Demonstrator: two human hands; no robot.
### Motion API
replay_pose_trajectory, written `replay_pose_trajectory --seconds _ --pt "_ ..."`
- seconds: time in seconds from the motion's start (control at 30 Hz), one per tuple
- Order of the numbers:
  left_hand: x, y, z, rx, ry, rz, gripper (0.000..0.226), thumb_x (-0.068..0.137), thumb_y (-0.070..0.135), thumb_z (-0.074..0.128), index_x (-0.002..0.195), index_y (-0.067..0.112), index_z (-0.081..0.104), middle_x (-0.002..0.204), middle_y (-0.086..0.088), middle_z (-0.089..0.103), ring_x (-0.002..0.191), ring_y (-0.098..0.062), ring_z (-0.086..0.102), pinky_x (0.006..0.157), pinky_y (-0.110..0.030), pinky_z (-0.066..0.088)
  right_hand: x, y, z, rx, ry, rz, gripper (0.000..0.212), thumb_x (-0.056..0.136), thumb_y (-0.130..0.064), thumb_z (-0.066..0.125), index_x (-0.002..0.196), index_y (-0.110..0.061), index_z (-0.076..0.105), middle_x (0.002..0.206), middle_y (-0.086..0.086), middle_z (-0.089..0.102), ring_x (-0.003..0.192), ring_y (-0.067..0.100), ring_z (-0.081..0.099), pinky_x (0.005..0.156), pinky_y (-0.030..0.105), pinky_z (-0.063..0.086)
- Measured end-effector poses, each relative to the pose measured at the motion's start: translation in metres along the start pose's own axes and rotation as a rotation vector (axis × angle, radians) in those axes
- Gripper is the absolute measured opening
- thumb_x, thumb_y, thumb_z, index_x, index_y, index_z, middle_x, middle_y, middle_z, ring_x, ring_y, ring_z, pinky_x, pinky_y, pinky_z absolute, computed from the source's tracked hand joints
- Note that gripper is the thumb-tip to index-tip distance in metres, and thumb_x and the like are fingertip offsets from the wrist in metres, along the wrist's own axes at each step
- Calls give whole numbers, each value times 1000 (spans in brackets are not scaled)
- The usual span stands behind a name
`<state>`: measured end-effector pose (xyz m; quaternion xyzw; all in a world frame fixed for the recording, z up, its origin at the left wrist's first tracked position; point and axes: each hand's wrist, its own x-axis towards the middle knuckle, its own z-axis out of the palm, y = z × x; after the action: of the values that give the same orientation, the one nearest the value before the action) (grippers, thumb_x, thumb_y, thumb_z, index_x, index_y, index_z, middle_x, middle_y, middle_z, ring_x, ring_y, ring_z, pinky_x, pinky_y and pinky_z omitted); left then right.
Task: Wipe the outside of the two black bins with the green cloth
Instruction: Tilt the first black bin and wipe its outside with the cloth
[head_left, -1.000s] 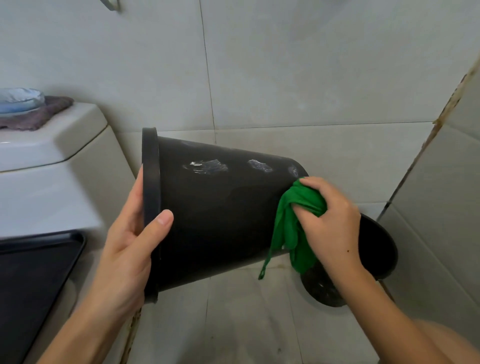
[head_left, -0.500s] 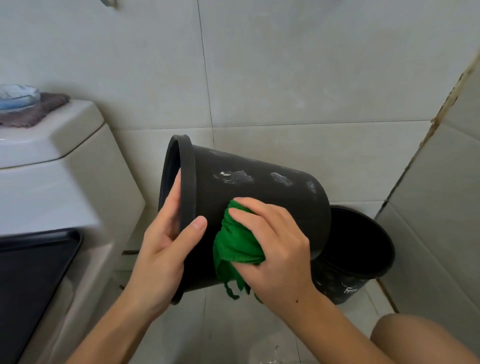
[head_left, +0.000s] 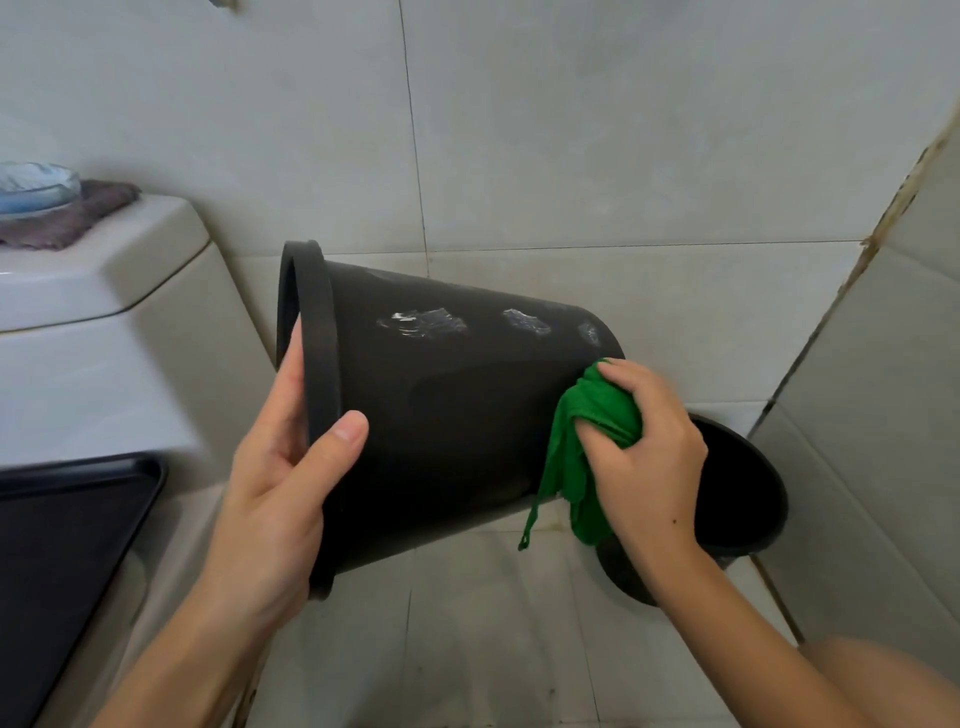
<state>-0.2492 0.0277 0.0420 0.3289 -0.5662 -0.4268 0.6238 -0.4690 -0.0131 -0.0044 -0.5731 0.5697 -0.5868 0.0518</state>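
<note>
A black bin (head_left: 441, 410) is held on its side in mid-air, its mouth turned left and its base to the right. My left hand (head_left: 283, 488) grips its rim, thumb on the outer wall and fingers inside. My right hand (head_left: 647, 452) presses a bunched green cloth (head_left: 587, 447) against the wall near the base. Pale sticky patches (head_left: 423, 323) show along the bin's upper side. The second black bin (head_left: 748, 499) stands upright on the floor behind my right hand, partly hidden.
A white toilet cistern (head_left: 98, 322) stands at left, with a brown cloth (head_left: 67, 221) and a blue dish (head_left: 36, 184) on top. The black toilet lid (head_left: 62, 545) is lower left. Tiled walls meet in a corner at right, and my knee (head_left: 893, 680) shows lower right.
My right hand has slid the green cloth from near the rim back along the wall to the base end. The bin has tipped a little, with its mouth facing more to the left.
</note>
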Motion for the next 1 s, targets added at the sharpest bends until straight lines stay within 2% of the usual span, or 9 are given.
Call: replay_pose_trajectory --seconds 0.1,0.23,0.3,0.37,0.47,0.63,0.73,0.87,1.0 --pt "0 -8 11 1 -26 5 68 86 6 48 149 26 34 141 10 56 132 -10 50 102 -19 43 -14 -20 10 19 -43 -170 47 67 -19 60 113 -11 67 119 -1 64 111 15 59 100 25 43" --pt "0 -14 19 -35 -50 -12 66 87 6 47 149 26 34 141 5 56 132 -14 51 103 -24 44 -35 -47 21 16 -107 -367 49 69 -23 62 114 -5 66 120 7 63 110 22 57 98 22 41" --pt "0 -14 19 -37 -53 -17 66 88 6 47 150 26 33 141 3 56 132 -16 52 105 -27 44 -38 -49 21 11 -159 -398 57 69 -28 60 121 -5 62 126 7 58 114 24 53 96 27 42" --pt "0 -13 18 -30 -55 -20 67 89 7 46 151 26 31 141 3 56 132 -17 52 106 -29 43 -39 -47 20 34 -230 -393 60 78 -40 55 129 -7 56 133 6 51 121 21 48 98 29 41" --pt "-2 -12 16 -13 -46 -8 68 89 7 46 152 25 29 142 3 56 132 -18 51 107 -31 43 -41 -44 24 45 -229 -352 61 96 -57 32 133 -15 55 137 3 48 127 16 42 101 30 40" --pt "1 -6 7 -90 47 -37 64 88 12 48 148 30 37 139 1 58 130 -22 53 108 -44 40 -44 -41 25 -86 -4 -366 43 100 -45 38 123 -22 66 127 4 46 116 20 44 95 29 41" --pt "3 -1 7 -62 43 -4 63 89 12 46 149 29 35 142 1 55 133 -22 51 112 -51 37 -42 -37 22 -119 6 -377 43 99 -48 41 129 -23 60 119 2 47 108 19 47 85 30 45" --pt "6 2 3 -46 86 20 65 89 12 46 150 28 33 141 2 56 132 -19 51 110 -48 39 -39 -26 23 -18 -4 -263 48 91 -42 57 131 -15 51 120 2 56 112 12 50 98 11 35" --pt "6 8 1 -73 103 15 64 88 13 46 148 32 36 141 4 56 132 -19 51 113 -54 35 -39 -20 27 109 43 -198 42 88 -25 61 125 -5 59 127 0 56 121 10 52 103 14 38"
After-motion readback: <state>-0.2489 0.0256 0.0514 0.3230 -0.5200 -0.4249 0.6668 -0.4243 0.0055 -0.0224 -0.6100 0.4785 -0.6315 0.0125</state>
